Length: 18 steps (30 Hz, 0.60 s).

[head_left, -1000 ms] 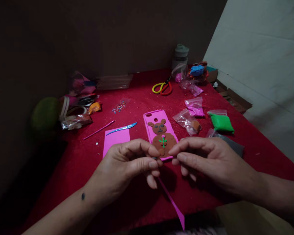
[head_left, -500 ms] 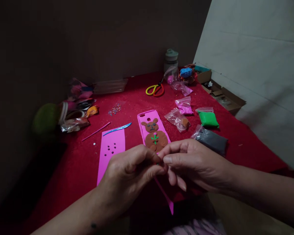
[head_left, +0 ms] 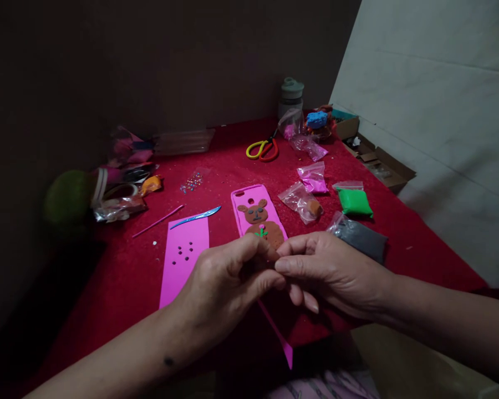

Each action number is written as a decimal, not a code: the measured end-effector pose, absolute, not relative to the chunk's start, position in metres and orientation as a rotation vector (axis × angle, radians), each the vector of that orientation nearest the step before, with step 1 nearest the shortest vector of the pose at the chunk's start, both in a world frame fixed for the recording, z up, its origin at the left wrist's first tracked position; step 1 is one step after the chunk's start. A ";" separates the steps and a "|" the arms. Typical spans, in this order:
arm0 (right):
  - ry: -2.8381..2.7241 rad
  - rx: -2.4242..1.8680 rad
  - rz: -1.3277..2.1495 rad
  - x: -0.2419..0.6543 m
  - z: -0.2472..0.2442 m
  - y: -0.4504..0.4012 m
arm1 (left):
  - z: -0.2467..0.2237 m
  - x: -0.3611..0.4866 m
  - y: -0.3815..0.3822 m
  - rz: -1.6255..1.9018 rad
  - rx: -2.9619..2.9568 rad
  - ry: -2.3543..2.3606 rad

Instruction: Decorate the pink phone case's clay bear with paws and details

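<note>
The phone case [head_left: 273,211] lies on the tablecloth [head_left: 220,166] with a bear figure [head_left: 256,215] on it; to its left is a rectangular sheet [head_left: 199,235] bearing small pellets [head_left: 186,258] and, across its far end, a modelling knife [head_left: 195,217], with a thin stick [head_left: 158,221] farther left. Behind the case lie the scissors [head_left: 263,151], with a bottle [head_left: 291,100] beyond them, while beads [head_left: 192,182] lie behind it to the left and a tape roll [head_left: 122,192] farther left. Several clay bags [head_left: 355,201] lie to its right, cardboard boxes [head_left: 393,166] are well behind them to the right, and a narrow strip [head_left: 283,342] extends before the case.
</note>
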State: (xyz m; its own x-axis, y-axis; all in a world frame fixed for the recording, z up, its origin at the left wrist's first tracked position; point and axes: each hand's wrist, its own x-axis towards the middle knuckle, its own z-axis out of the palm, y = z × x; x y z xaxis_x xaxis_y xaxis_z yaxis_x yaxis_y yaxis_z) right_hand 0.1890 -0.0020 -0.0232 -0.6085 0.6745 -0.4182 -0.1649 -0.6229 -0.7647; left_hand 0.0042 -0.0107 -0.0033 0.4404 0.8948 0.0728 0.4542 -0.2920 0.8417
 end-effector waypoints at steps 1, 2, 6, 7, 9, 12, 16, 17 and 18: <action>-0.947 -0.997 2.232 0.190 -0.022 0.000 | -0.005 0.003 -0.010 0.730 1.904 1.136; -0.950 -1.018 2.213 0.191 -0.021 0.002 | -0.005 0.002 -0.010 0.756 1.905 1.142; -1.354 -1.221 1.852 0.200 -0.013 0.011 | -0.006 -0.005 -0.017 0.823 2.008 1.176; -1.543 -1.241 1.633 0.202 -0.013 0.013 | -0.006 -0.006 -0.020 0.817 2.058 1.147; -1.896 -1.158 1.122 0.206 -0.015 0.017 | -0.006 -0.009 -0.027 0.776 2.168 1.009; -2.240 -0.915 0.544 0.208 -0.025 0.021 | -0.007 -0.012 -0.033 0.638 2.306 0.780; -2.385 -0.795 0.225 0.207 -0.037 0.023 | -0.005 -0.015 -0.033 0.468 2.366 0.667; -2.395 -0.801 0.213 0.207 -0.038 0.023 | -0.006 -0.015 -0.032 0.461 2.365 0.657; -2.400 -0.812 0.217 0.206 -0.038 0.022 | -0.009 -0.015 -0.032 0.468 2.357 0.659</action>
State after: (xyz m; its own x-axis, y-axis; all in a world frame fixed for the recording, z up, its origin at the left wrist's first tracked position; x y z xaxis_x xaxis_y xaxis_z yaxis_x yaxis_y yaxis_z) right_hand 0.2063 0.0224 -0.0381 -0.6400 0.5986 0.4818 0.5024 0.8004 -0.3271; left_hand -0.0151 -0.0325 -0.0087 0.8109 0.5632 0.1588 0.3361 -0.6705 0.6615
